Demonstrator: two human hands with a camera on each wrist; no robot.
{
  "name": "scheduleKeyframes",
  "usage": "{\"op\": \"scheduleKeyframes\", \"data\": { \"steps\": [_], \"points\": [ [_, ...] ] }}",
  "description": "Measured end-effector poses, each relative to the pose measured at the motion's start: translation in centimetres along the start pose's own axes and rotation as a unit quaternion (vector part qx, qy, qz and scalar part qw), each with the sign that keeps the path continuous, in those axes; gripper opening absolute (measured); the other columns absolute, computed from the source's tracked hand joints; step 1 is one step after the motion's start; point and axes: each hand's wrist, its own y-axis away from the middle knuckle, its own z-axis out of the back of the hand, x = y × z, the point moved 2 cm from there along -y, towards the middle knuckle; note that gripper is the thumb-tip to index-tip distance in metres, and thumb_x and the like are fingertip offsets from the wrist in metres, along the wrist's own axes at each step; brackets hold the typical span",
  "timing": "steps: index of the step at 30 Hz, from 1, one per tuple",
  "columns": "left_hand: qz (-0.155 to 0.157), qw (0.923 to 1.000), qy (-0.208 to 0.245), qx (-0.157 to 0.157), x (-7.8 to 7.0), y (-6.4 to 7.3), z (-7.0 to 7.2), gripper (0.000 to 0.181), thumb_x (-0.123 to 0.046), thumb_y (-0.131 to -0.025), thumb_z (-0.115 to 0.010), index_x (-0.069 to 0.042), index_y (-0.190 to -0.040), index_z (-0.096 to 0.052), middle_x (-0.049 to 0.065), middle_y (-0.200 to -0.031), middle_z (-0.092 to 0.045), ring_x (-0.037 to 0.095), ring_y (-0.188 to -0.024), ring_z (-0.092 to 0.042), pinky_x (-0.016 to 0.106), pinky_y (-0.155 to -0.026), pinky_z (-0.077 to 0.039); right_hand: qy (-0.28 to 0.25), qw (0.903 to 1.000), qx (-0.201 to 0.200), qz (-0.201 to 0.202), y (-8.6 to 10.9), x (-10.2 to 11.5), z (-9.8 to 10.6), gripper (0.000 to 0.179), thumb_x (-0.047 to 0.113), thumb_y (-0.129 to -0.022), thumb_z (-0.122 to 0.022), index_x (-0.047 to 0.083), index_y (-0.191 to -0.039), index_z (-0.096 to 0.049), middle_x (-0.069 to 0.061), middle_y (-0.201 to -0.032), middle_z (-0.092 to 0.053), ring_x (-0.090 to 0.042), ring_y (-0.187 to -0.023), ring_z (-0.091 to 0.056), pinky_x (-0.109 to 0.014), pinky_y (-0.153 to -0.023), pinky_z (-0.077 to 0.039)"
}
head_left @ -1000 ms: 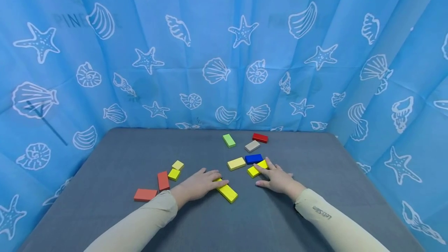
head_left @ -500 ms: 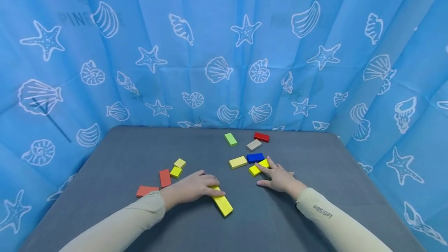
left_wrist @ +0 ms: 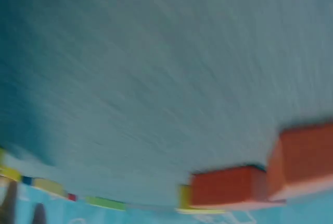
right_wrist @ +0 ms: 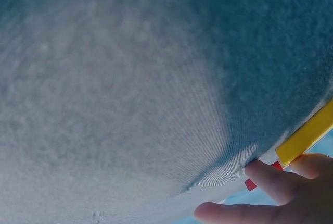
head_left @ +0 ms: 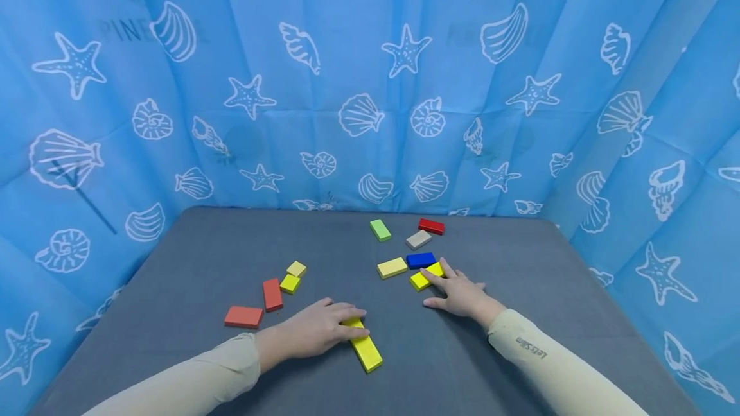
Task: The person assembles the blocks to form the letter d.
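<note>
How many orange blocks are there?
2: one orange block nearest the left sleeve, another orange block beside the small yellow blocks. The left hand or right hand could hide more.

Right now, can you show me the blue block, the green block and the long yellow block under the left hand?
blue block (head_left: 421, 259): head view, middle of its top.
green block (head_left: 380, 229): head view, middle of its top.
long yellow block (head_left: 367, 351): head view, uncovered part of its top.

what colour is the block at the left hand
The block is bright yellow, seen best in the head view.
</note>
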Motion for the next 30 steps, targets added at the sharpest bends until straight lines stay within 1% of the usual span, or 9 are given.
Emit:
{"op": "scheduleKeyframes", "data": {
  "steps": [4,6,9,12,15,19,24,27,30],
  "points": [
    [0.064,0.9962,0.057,0.018,-2.5,0.6,-0.2,0.048,-0.041,-0.100,-0.052,-0.034,-0.147,-0.044,0.008,-0.154,-0.035,0.027,-0.136,-0.039,0.054,-0.096,-0.043,0.003,1.0000,-0.002,0.000,0.1,-0.1,-0.1,0.074,0.050,-0.088,-0.065,0.023,-0.151,-0.036,-0.026,-0.157,-0.015,-0.058,-0.131,-0.028,-0.083,-0.085,-0.022],
    [0.102,0.9893,0.096,0.040,-3.7,0.5,-0.5,0.054,-0.051,-0.098,-0.048,-0.036,-0.149,-0.039,0.012,-0.156,-0.028,0.033,-0.138,-0.034,0.057,-0.096,-0.041,0.005,1.0000,-0.001,-0.002,0.1,-0.1,-0.1,0.074,0.050,-0.088,-0.065,0.023,-0.151,-0.036,-0.026,-0.157,-0.015,-0.058,-0.131,-0.028,-0.082,-0.086,-0.022],
    [0.163,0.9747,0.141,0.061,-4.8,0.0,-1.0,0.060,-0.061,-0.094,-0.045,-0.038,-0.149,-0.037,0.016,-0.158,-0.020,0.040,-0.140,-0.028,0.062,-0.096,-0.038,0.002,1.0000,0.002,-0.004,0.1,-0.1,-0.1,0.074,0.050,-0.088,-0.065,0.023,-0.151,-0.036,-0.026,-0.157,-0.015,-0.058,-0.132,-0.028,-0.082,-0.086,-0.022],
    [0.207,0.9642,0.152,0.068,-5.1,-0.6,-1.4,0.061,-0.064,-0.092,-0.046,-0.039,-0.148,-0.040,0.018,-0.158,-0.018,0.043,-0.140,-0.026,0.065,-0.096,-0.036,0.001,1.0000,0.001,-0.003,0.0,-0.1,-0.1,0.075,0.051,-0.088,-0.065,0.023,-0.151,-0.037,-0.026,-0.157,-0.016,-0.058,-0.131,-0.029,-0.082,-0.086,-0.022],
    [0.217,0.9644,0.135,0.069,-5.1,-1.0,-1.7,0.058,-0.063,-0.092,-0.048,-0.040,-0.145,-0.044,0.016,-0.157,-0.022,0.044,-0.139,-0.027,0.065,-0.095,-0.037,0.002,1.0000,-0.001,0.000,-0.1,-0.1,-0.1,0.075,0.052,-0.087,-0.065,0.023,-0.151,-0.037,-0.026,-0.157,-0.016,-0.058,-0.131,-0.029,-0.082,-0.086,-0.022],
    [0.177,0.9764,0.111,0.053,-4.8,-0.8,-1.5,0.054,-0.057,-0.093,-0.053,-0.039,-0.143,-0.047,0.015,-0.154,-0.029,0.042,-0.135,-0.035,0.059,-0.094,-0.042,0.003,1.0000,0.000,0.000,-0.1,0.0,-0.2,0.075,0.051,-0.088,-0.065,0.023,-0.151,-0.037,-0.026,-0.157,-0.016,-0.058,-0.131,-0.029,-0.082,-0.086,-0.023],
    [0.072,0.9905,0.114,0.029,-4.1,-0.2,-0.8,0.048,-0.047,-0.097,-0.054,-0.035,-0.143,-0.049,0.012,-0.156,-0.026,0.037,-0.135,-0.035,0.051,-0.096,-0.043,-0.003,1.0000,-0.001,0.003,-0.2,0.2,-0.2,0.074,0.050,-0.088,-0.065,0.024,-0.151,-0.037,-0.026,-0.157,-0.016,-0.058,-0.132,-0.029,-0.082,-0.086,-0.022],
    [0.002,0.9922,0.121,0.032,-3.7,0.2,-0.4,0.046,-0.041,-0.100,-0.053,-0.033,-0.145,-0.047,0.010,-0.159,-0.020,0.036,-0.138,-0.028,0.049,-0.101,-0.040,-0.003,1.0000,-0.003,0.003,-0.2,0.1,-0.2,0.074,0.051,-0.088,-0.065,0.024,-0.151,-0.037,-0.026,-0.157,-0.016,-0.057,-0.132,-0.028,-0.082,-0.087,-0.023],
    [-0.043,0.9893,0.131,0.048,-3.2,0.5,-0.1,0.046,-0.037,-0.101,-0.053,-0.032,-0.146,-0.046,0.008,-0.160,-0.017,0.035,-0.141,-0.023,0.048,-0.104,-0.037,-0.002,1.0000,-0.005,0.000,-0.2,-0.1,-0.4,0.074,0.052,-0.088,-0.065,0.024,-0.151,-0.037,-0.025,-0.157,-0.016,-0.056,-0.133,-0.028,-0.081,-0.087,-0.024]
  ]
}}
